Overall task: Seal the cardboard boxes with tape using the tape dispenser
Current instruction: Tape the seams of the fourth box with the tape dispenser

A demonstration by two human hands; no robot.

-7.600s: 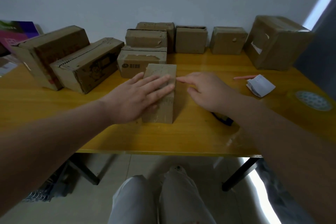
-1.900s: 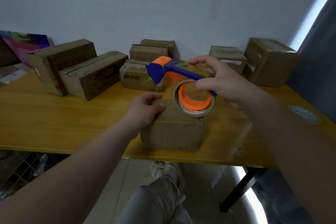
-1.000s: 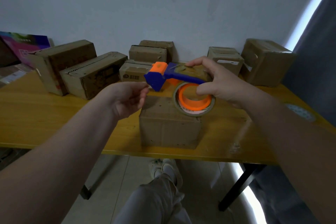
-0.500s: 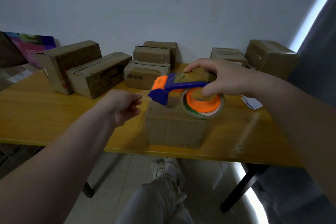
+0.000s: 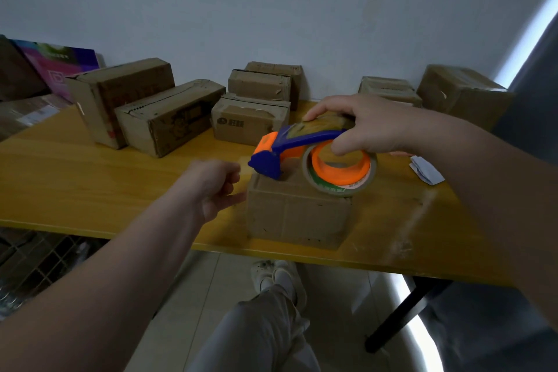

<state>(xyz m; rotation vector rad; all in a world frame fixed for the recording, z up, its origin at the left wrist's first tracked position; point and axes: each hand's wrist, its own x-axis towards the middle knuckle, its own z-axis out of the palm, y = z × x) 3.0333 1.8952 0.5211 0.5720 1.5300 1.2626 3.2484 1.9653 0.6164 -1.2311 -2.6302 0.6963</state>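
- Head view: printed box [image 5: 247, 120] at mid-table, with a round logo and a short row of characters on its near face, too small to read.
- Long box [image 5: 169, 117] to its left, with a dark cartoon-like print on the side; lettering illegible.
- Tall box [image 5: 120, 93] behind that, with faint reddish marks low on the end face, unreadable.
- Purple pack [image 5: 57, 69] at far left against the wall, with a pale square symbol; lower part hidden by the tall box.
- Tape roll [image 5: 341, 172] on an orange core, with green and red print along the lower rim, too small to make out.
- Right hand [image 5: 371, 130] wrapped over the dispenser [image 5: 290, 142] from above, fingers across the top and thumb on the near side; handle mostly hidden under the palm.
- Dispenser blue and orange, blue nose down on the near box [image 5: 299, 214], roll above the box's right part.
- Near box at the front edge of the table [image 5: 90, 184], between the hands; top largely hidden by dispenser and roll, seam out of sight.
- Left hand [image 5: 211, 187] blurred, fingers curled, just beside the near box's left side; cannot tell whether anything is pinched.
- Back boxes [image 5: 389, 93] at the right, partly hidden behind the right arm.
- Folded paper [image 5: 427, 170] right of the roll, its near corner cut off by the forearm.
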